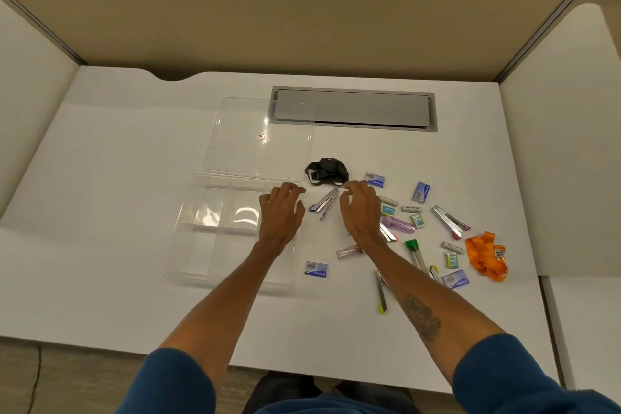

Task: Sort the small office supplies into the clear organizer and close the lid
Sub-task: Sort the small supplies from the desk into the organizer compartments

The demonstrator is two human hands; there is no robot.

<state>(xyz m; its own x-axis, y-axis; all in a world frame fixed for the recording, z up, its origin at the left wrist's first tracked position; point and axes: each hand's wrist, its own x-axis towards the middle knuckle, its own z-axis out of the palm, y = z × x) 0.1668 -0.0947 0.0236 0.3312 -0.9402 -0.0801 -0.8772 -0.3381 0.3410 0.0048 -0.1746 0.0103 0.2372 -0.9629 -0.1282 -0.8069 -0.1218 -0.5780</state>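
Head view: a white desk (100,178) sits inside a beige-walled cubicle, with a grey cable hatch (353,108) set into its far side. The clear organizer (201,228) lies open left of centre, its divided compartments showing nothing inside. Its clear lid (258,138) lies flat just behind it, one corner overlapping the hatch, and a small copper-coloured dot shows near the lid's middle.

The left hand (280,212) hovers palm down over the organizer's right edge, fingers loosely spread and curled, gripping nothing. The right hand (361,212) is just beside it, fingers bent and relaxed, also holding nothing; whether the fingertips touch the desk cannot be told. Between the 2 hands lies a silver and blue stapler (324,203), tilted diagonally, touched by neither hand. A bundled black strap (327,171) lies just beyond the fingertips.

The rest of the supplies are scattered on the desk to the right, all outside the organizer: small blue staple boxes, including 1 in front of the organizer's right corner (316,269), a silver and pink stapler (450,222), a purple tube (400,224), a green-capped tube (414,254), a yellow-tipped pen-like item (382,296) and a bunched orange lanyard (485,257) at the far right. Dark blue sleeves (168,383) are pushed up both forearms.
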